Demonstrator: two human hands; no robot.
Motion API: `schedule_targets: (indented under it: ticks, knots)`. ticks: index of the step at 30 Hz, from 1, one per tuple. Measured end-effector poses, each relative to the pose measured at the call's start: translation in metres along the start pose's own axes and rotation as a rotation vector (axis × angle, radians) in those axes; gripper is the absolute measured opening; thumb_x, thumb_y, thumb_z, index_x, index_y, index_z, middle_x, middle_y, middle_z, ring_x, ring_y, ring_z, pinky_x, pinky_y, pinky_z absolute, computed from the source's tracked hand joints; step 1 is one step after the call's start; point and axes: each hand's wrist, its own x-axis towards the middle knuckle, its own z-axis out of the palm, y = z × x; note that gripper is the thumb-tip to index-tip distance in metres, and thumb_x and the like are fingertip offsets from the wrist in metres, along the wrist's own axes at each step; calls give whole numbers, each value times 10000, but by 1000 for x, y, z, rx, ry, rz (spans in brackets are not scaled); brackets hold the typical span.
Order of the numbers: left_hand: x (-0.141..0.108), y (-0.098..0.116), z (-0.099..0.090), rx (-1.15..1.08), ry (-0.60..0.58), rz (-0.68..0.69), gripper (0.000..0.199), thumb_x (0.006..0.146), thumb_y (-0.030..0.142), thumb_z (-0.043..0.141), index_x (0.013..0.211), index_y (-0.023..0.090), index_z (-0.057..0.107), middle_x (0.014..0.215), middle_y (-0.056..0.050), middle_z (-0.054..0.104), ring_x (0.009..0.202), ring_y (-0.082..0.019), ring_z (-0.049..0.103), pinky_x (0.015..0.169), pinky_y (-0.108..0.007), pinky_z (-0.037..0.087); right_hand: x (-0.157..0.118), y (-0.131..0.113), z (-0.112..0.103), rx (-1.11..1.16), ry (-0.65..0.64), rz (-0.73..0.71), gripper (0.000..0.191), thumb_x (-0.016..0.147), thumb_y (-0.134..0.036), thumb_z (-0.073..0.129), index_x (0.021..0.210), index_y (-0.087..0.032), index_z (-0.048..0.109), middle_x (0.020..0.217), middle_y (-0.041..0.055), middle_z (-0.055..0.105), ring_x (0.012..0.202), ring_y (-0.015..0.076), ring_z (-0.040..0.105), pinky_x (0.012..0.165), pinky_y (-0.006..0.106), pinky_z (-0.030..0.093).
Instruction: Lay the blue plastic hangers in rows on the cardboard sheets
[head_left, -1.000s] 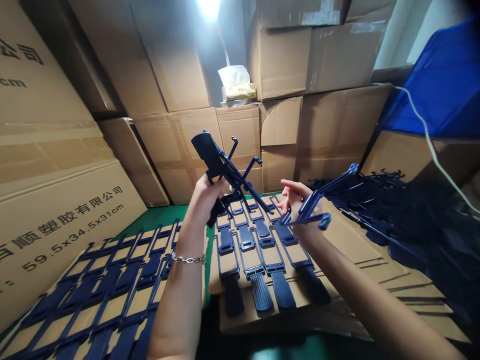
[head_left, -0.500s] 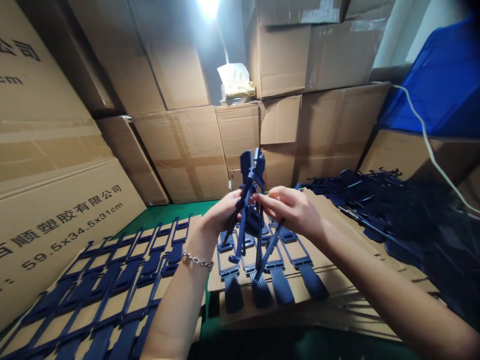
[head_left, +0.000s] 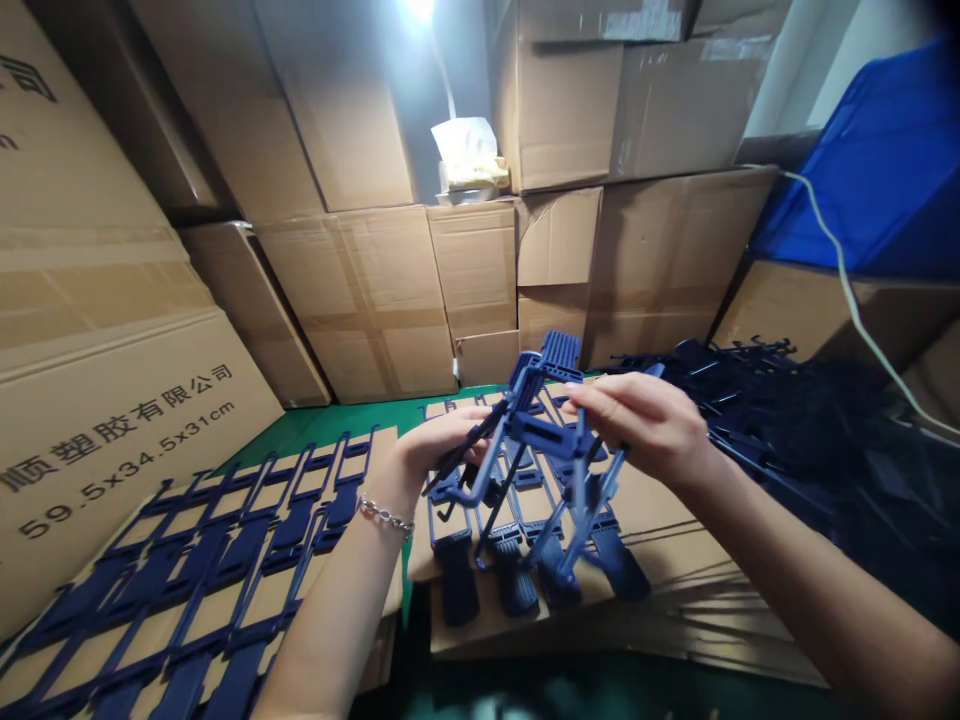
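Observation:
My left hand (head_left: pixel 450 440), wearing a chain bracelet on the wrist, is closed around dark blue plastic frames (head_left: pixel 487 465); its fingers are partly hidden behind them. With thumb and fingers, my right hand (head_left: pixel 652 420) pinches another dark blue plastic frame (head_left: pixel 561 355) that has a ribbed end pointing up. The held pieces cross each other, so how many there are and whether they join I cannot tell. Beneath both hands, similar frames with broad ribbed tabs (head_left: pixel 514 580) lie in a row on a cardboard sheet (head_left: pixel 675 545).
More blue frames (head_left: pixel 225 560) lie in rows on cardboard at the left. A heap of dark blue parts (head_left: pixel 810 440) is at the right. Stacked cartons (head_left: pixel 360 300) wall the back, with a tissue pack (head_left: pixel 472 160) on a ledge. A white cable (head_left: pixel 840 250) hangs before a blue bin (head_left: pixel 877 170).
My right hand has moved right, away from the left. The bunched frames have spread apart, and a ribbed end now shows on top.

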Motion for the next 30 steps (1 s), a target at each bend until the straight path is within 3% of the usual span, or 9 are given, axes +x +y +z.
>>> schedule_targets:
  ticks: [4,8,12,15,19,23,26,30]
  knots:
    - [1,0,-4,-25,-149,-119,238,605,255,692,584,152,478,505,49,359,429,-46,285,380,-176,270,2,5,-3,50,154,191,113,831,-264,569,836,-215,670,743,26,624,601,106,561,531,229,436]
    - [1,7,0,-36,-149,-179,293,639,277,714,611,159,448,505,68,311,427,-38,257,375,-168,252,7,3,-1,12,189,331,216,800,-363,602,665,-199,640,598,8,558,502,100,494,463,233,384]
    - [-3,16,2,39,-166,-174,285,646,268,718,576,156,466,491,55,355,415,-47,314,407,-198,344,11,5,-2,119,157,486,215,783,-365,612,655,-191,606,594,1,546,543,111,509,488,239,388]
    - [-4,21,1,166,-184,-140,232,661,235,688,570,151,492,492,41,407,435,-73,415,475,-227,424,12,10,-6,261,217,587,207,770,-355,615,658,-187,565,593,-17,515,506,92,477,466,233,366]
    - [1,24,-2,37,-68,-25,128,660,171,645,664,150,519,542,55,410,439,-48,398,526,-213,446,10,13,-16,356,363,591,192,806,-358,571,710,-195,541,629,-19,495,496,89,457,460,247,347]
    - [10,26,-4,-89,139,123,149,649,145,629,674,151,482,550,63,390,435,-36,369,533,-211,441,8,1,-27,509,509,539,215,847,-330,503,682,-195,529,675,10,532,624,138,535,588,304,426]
    - [17,27,-3,-173,260,207,150,650,129,618,696,155,478,533,68,376,435,-41,380,518,-200,429,9,-12,-27,857,479,632,50,792,-268,558,805,-237,521,595,-38,517,528,146,564,564,335,481]
    - [24,26,9,-237,381,293,135,673,123,587,696,162,460,519,71,373,438,-47,377,533,-206,440,11,-22,-6,1093,369,828,240,689,-291,650,833,-255,462,404,-140,382,274,91,410,428,280,466]
